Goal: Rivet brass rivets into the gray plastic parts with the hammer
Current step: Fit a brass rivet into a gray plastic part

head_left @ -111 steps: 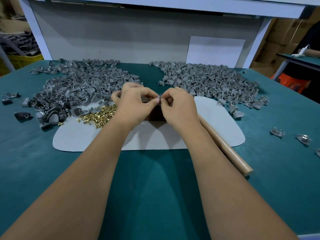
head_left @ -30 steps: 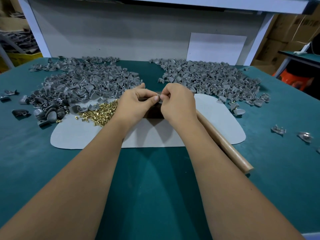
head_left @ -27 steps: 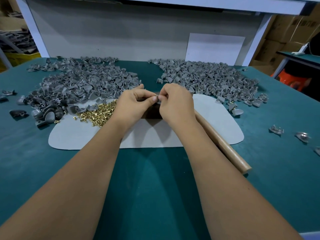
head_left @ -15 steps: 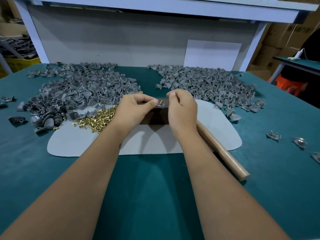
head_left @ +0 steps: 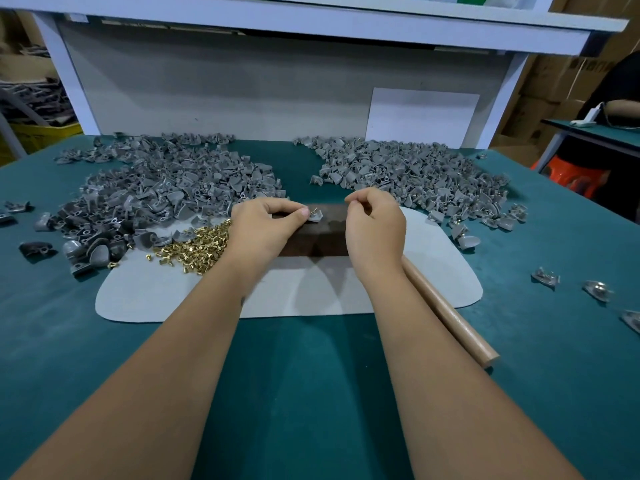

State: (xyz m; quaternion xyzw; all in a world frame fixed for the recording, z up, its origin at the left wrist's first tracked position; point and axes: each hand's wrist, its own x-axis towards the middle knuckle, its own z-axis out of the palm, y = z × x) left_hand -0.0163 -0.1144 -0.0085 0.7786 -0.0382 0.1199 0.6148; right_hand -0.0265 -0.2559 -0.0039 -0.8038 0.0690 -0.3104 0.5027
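My left hand (head_left: pixel 263 226) pinches a small gray plastic part (head_left: pixel 316 215) over the dark block (head_left: pixel 311 239) on the pale mat (head_left: pixel 166 296). A brass rivet (head_left: pixel 313 210) stands up in that part. My right hand (head_left: pixel 375 225) hovers just right of the part with its fingers curled and thumb against the fingertips; nothing shows in it. The hammer's wooden handle (head_left: pixel 450 320) runs from under my right wrist toward the front right, its head hidden. Loose brass rivets (head_left: pixel 197 247) lie heaped left of my left hand.
Two big heaps of gray parts fill the back of the green table, one at the left (head_left: pixel 162 188) and one at the right (head_left: pixel 415 171). A few single parts (head_left: pixel 545 277) lie far right. White shelf posts (head_left: pixel 498 98) and a gray back panel close the rear.
My right hand has let go of the part and drawn away to the right. The left hand keeps the part, with the rivet now standing in it, over the block.
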